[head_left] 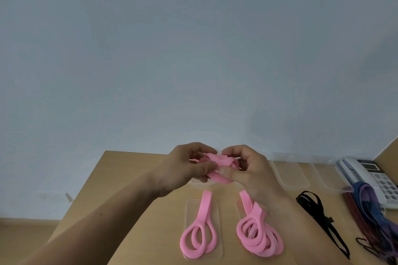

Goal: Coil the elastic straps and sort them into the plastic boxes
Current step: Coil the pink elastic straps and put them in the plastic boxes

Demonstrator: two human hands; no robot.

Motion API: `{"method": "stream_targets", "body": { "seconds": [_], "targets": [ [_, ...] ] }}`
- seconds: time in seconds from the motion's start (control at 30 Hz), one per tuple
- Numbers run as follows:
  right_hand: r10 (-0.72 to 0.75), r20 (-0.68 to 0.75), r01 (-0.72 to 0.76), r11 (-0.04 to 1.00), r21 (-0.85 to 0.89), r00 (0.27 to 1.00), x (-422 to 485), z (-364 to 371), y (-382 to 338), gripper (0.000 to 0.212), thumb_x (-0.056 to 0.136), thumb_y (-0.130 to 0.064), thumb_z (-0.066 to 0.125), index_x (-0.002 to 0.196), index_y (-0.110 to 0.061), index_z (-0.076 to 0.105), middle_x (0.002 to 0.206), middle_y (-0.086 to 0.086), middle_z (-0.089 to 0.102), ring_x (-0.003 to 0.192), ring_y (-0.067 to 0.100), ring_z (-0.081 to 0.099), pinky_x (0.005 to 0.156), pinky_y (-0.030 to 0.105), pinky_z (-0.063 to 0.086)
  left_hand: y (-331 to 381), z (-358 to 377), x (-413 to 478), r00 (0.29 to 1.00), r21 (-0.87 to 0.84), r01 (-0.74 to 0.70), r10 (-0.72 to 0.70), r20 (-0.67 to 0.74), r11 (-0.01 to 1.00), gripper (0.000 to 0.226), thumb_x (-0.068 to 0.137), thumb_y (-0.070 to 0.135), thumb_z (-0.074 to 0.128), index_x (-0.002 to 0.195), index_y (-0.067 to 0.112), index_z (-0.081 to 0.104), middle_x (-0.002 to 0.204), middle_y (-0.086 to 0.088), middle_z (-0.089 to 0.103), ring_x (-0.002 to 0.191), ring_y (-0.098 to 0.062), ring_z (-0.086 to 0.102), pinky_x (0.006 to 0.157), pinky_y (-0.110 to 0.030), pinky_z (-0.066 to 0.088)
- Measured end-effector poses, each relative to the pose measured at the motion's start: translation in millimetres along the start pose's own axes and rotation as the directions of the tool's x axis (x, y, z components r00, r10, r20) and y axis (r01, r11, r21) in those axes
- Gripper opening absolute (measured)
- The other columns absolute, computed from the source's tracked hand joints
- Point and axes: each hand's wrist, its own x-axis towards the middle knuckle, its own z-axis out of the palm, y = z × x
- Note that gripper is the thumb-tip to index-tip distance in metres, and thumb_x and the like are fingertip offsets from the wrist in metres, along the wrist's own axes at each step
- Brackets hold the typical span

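Observation:
Both hands hold a pink elastic strap [217,162] above the wooden table [137,206]. My left hand [189,168] pinches its left side, and my right hand [252,170] grips its right side with the thumb pressed on the coil. Two tails of the strap hang down to the table, ending in pink loops at the left [198,241] and the right [259,236]. Clear plastic boxes [290,175] stand at the back right of the table.
Clear flat lids [203,204] lie under the pink loops. A black strap [316,208] lies to the right, beside a bundle of blue, purple and dark red straps [366,206]. A white desk phone [370,176] sits at the far right.

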Motion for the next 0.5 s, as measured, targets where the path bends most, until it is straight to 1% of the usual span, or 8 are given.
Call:
{"method": "stream_targets", "body": {
  "seconds": [0.07, 0.13, 0.17, 0.23, 0.3, 0.37, 0.43, 0.5],
  "targets": [
    [-0.004, -0.011, 0.003, 1.0, -0.01, 1.0, 1, 0, 0, 0.039, 0.071, -0.007, 0.084, 0.092, -0.037, 0.07, 0.099, -0.007, 0.072, 0.092, 0.024, 0.067, 0.078, 0.035, 0.06, -2, 2, 0, 0.997, 0.024, -0.057, 0.058, -0.059, 0.998, 0.023, 0.085, 0.009, 0.077, 0.106, 0.013, 0.069, 0.099, -0.011, 0.069, 0.068, -0.022, 0.065, 0.069, -0.031, 0.055],
    [-0.001, -0.034, 0.001, 1.0, -0.007, 0.999, 1, 1, 0, 0.036, 0.071, -0.01, 0.084, 0.093, -0.034, 0.069, 0.096, -0.01, 0.072, 0.086, 0.018, 0.067, 0.071, 0.026, 0.057, -3, 4, 0, 0.988, 0.042, -0.109, 0.113, -0.108, 0.993, 0.018, 0.083, 0.009, 0.078, 0.097, 0.011, 0.067, 0.094, -0.01, 0.07, 0.067, -0.026, 0.064, 0.065, -0.034, 0.054],
    [0.001, -0.048, 0.0, 1.0, 0.001, 0.999, 1, 2, -1, 0.034, 0.071, -0.013, 0.084, 0.094, -0.032, 0.069, 0.094, -0.011, 0.072, 0.083, 0.015, 0.067, 0.068, 0.023, 0.055, -4, 6, 0, 0.983, 0.062, -0.128, 0.135, -0.126, 0.99, 0.018, 0.083, 0.01, 0.078, 0.094, 0.01, 0.064, 0.089, -0.01, 0.071, 0.066, -0.026, 0.065, 0.063, -0.033, 0.053],
    [-0.001, -0.075, 0.002, 1.0, 0.016, 0.997, 1, 3, 0, 0.031, 0.072, -0.016, 0.084, 0.095, -0.029, 0.069, 0.092, -0.01, 0.073, 0.081, 0.012, 0.067, 0.066, 0.022, 0.055, -5, 8, -2, 0.973, 0.134, -0.154, 0.174, -0.154, 0.979, 0.018, 0.085, 0.016, 0.078, 0.09, 0.013, 0.061, 0.075, -0.008, 0.072, 0.06, -0.017, 0.063, 0.058, -0.024, 0.05],
    [-0.009, -0.092, 0.011, 1.0, 0.024, 0.996, 1, 4, 1, 0.027, 0.075, -0.015, 0.084, 0.095, -0.028, 0.07, 0.092, -0.009, 0.073, 0.084, 0.012, 0.069, 0.07, 0.025, 0.057, -7, 11, -4, 0.956, 0.204, -0.185, 0.225, -0.189, 0.961, 0.017, 0.085, 0.021, 0.078, 0.086, 0.017, 0.061, 0.064, -0.001, 0.071, 0.05, -0.009, 0.059, 0.05, -0.016, 0.044],
    [-0.02, -0.101, 0.022, 0.999, 0.023, 0.995, 1, 6, 1, 0.025, 0.076, -0.016, 0.083, 0.096, -0.026, 0.07, 0.091, -0.008, 0.074, 0.085, 0.011, 0.07, 0.074, 0.025, 0.059, -10, 13, -6, 0.929, 0.301, -0.223, 0.296, -0.223, 0.927, 0.018, 0.085, 0.026, 0.077, 0.08, 0.022, 0.061, 0.057, 0.008, 0.067, 0.045, -0.003, 0.054, 0.046, -0.013, 0.038],
    [-0.023, -0.112, 0.026, 1.0, 0.018, 0.993, 1, 8, 1, 0.024, 0.077, -0.016, 0.082, 0.096, -0.025, 0.071, 0.089, -0.007, 0.074, 0.084, 0.01, 0.07, 0.072, 0.022, 0.058, -12, 12, -5, 0.903, 0.429, -0.25, 0.369, -0.22, 0.868, 0.016, 0.085, 0.033, 0.076, 0.08, 0.027, 0.062, 0.059, 0.016, 0.065, 0.05, -0.003, 0.056, 0.049, -0.014, 0.038],
    [-0.019, -0.119, 0.023, 0.999, 0.031, 0.993, 2, 7, 2, 0.023, 0.077, -0.013, 0.082, 0.095, -0.024, 0.071, 0.089, -0.005, 0.075, 0.084, 0.011, 0.07, 0.069, 0.02, 0.057, -12, 8, -5, 0.901, 0.47, -0.277, 0.397, -0.176, 0.838, 0.012, 0.087, 0.035, 0.074, 0.089, 0.026, 0.067, 0.076, 0.019, 0.07, 0.071, -0.004, 0.065, 0.061, -0.021, 0.049]
  ]
}}
